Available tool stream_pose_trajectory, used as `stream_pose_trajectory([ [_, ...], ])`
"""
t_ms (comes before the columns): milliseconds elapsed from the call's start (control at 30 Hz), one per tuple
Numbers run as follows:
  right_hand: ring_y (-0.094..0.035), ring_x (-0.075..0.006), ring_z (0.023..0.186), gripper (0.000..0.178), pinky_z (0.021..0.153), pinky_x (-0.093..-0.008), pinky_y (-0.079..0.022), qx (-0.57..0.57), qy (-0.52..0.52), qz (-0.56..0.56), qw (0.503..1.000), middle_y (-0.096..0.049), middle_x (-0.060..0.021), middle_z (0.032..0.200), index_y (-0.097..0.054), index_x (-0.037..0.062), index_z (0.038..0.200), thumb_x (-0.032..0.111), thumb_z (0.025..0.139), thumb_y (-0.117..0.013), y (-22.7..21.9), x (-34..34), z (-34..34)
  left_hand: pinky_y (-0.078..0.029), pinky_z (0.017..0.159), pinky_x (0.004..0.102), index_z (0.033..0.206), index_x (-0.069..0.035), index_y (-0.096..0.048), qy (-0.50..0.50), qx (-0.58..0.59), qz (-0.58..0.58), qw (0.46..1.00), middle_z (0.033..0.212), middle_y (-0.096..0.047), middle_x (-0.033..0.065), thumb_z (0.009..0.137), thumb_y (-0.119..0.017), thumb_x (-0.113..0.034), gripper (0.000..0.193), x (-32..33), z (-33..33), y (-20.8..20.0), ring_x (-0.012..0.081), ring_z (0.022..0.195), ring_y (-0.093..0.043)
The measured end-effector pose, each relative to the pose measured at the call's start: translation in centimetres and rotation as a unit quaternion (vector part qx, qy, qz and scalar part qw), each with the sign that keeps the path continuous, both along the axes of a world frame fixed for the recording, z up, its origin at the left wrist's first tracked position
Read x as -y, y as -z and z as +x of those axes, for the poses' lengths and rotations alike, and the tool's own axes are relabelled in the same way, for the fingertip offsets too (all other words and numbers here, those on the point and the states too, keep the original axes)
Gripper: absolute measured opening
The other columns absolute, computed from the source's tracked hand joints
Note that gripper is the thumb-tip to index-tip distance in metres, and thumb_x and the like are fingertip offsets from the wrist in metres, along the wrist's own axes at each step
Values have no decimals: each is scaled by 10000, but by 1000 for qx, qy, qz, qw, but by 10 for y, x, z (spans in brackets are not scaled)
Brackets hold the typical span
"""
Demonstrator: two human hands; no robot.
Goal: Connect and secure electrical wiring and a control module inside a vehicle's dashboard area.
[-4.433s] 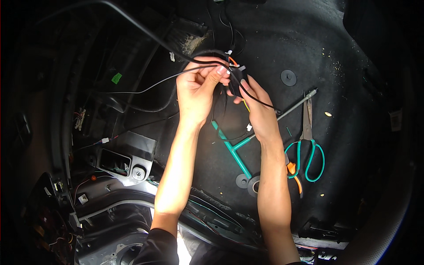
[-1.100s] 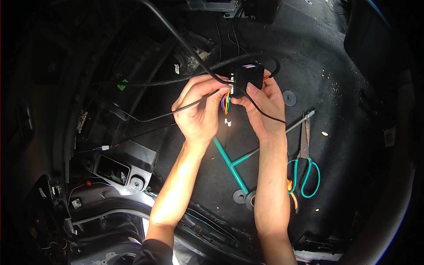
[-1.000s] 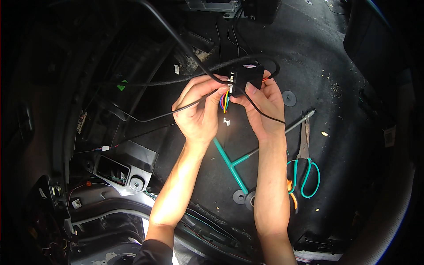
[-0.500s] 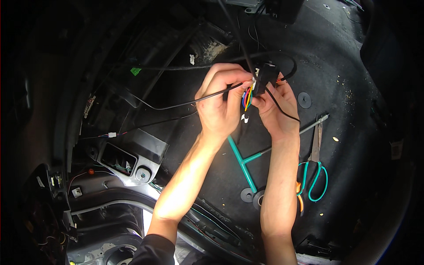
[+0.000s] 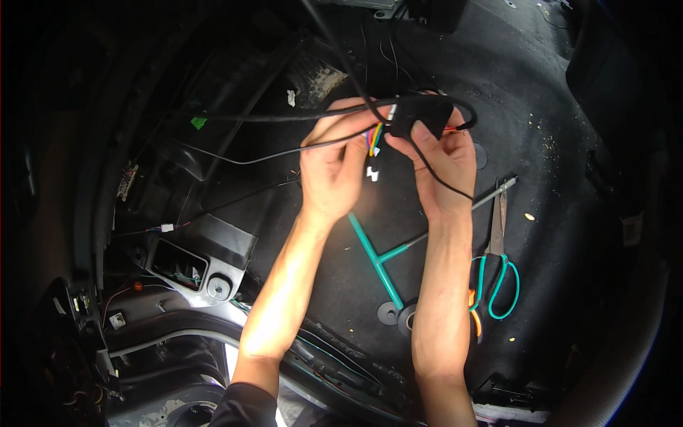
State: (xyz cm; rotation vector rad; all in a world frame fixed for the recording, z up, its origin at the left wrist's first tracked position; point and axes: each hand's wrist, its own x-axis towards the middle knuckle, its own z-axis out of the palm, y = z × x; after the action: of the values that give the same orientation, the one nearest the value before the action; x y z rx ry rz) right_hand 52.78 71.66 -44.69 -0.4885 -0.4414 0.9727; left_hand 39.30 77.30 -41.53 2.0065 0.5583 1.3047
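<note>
A small black box point(image 5: 418, 114) is held up by my right hand point(image 5: 448, 167), its thumb lying on the near face and the other fingers behind. A bundle of coloured wires point(image 5: 376, 136) comes out at the box's left side, with small white ends point(image 5: 373, 173) hanging below. My left hand point(image 5: 329, 171) is closed around these wires beside the box; its fingertips are partly hidden by cables. Black cables point(image 5: 284, 151) cross in front of both hands, and one loops over the box. A short red-orange wire point(image 5: 454, 129) shows at the box's right.
Below the hands, a green-handled T-shaped tool point(image 5: 377, 260) lies on the black floor. To its right are scissors with green handles point(image 5: 505, 288) and an orange-handled tool point(image 5: 475, 320), partly behind my forearm. Black washers point(image 5: 388, 313) lie near the T-handle. A grey bracket point(image 5: 218, 287) sits at left.
The whole view has shifted slightly. Both hands and the box have moved a little left, and the box has turned, with my right thumb now across its face. My left fingers have straightened somewhat.
</note>
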Motion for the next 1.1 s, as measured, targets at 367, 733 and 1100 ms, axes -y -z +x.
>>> stream_pose_trajectory([
  [367, -639, -123, 796, 212, 669, -270, -534, 100, -22, -63, 993, -694, -74, 1030, -576, 6, 1152, 22, 960, -665, -11, 0, -12, -535, 986, 322, 1190, 76, -675, 97, 148, -216, 960, 1257, -663, 168, 949, -583, 84, 258, -7, -6, 16, 203, 1078, -676],
  [733, -601, -105, 709, 263, 652, -251, -505, 139, 8, -144, 980, -668, -63, 994, -545, 8, 1172, -13, 942, -669, -25, 2, -21, -514, 1002, 315, 1152, 47, -698, 100, 183, -257, 944, 1203, -721, 180, 957, -634, 51, 206, -7, -7, 19, 193, 1103, -686],
  [1100, -623, -114, 743, 256, 673, -261, -528, 163, -2, -139, 977, -681, -71, 1020, -547, 7, 1167, -16, 942, -666, -25, 0, -14, -529, 903, 276, 1175, 25, -666, 123, 187, -331, 916, 1106, -728, 95, 964, -638, 33, 213, -7, -5, 18, 128, 1019, -673],
])
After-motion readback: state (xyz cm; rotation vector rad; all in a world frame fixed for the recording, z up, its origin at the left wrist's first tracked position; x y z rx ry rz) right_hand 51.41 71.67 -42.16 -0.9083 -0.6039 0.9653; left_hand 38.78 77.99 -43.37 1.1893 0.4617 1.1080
